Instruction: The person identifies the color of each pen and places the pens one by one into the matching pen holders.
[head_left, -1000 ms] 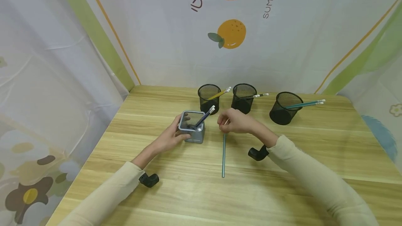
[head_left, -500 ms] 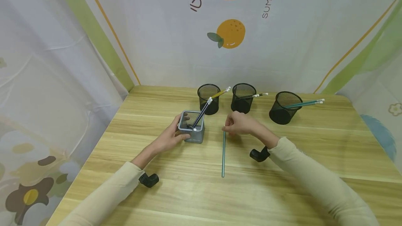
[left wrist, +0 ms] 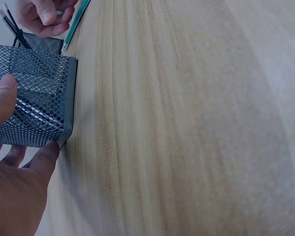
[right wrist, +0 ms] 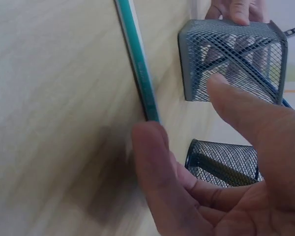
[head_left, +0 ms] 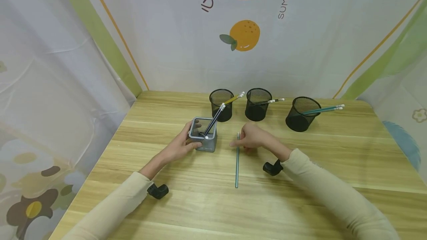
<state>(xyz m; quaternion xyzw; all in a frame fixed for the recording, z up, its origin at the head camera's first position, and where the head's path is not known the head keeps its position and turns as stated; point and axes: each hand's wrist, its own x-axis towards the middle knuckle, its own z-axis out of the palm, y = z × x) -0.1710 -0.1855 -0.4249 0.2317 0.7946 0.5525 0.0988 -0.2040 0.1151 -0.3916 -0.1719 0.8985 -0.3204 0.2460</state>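
Observation:
My left hand (head_left: 180,144) grips a grey square mesh pencil cup (head_left: 206,144) at its left side, thumb on the near face. Dark pencils with white erasers (head_left: 215,119) lean inside it toward the back right. Right of the cup a teal pencil (head_left: 237,169) lies lengthwise on the table, its eraser end toward the back. My right hand (head_left: 252,137) is over the upper part of that pencil. In the right wrist view the thumb (right wrist: 236,101) is spread apart from the index finger (right wrist: 155,162), whose tip overlaps the teal pencil (right wrist: 140,64).
Along the back of the wooden table (head_left: 186,203) stand three round black mesh cups. The left cup (head_left: 221,113) holds yellow pencils, the middle cup (head_left: 256,113) black ones, the right cup (head_left: 298,123) teal ones. A printed curtain (head_left: 180,47) hangs behind.
My right hand has let go of the teal pencil's eraser end and moved nearer me along it. The dark pencils in the square cup have shifted; my left hand stays put.

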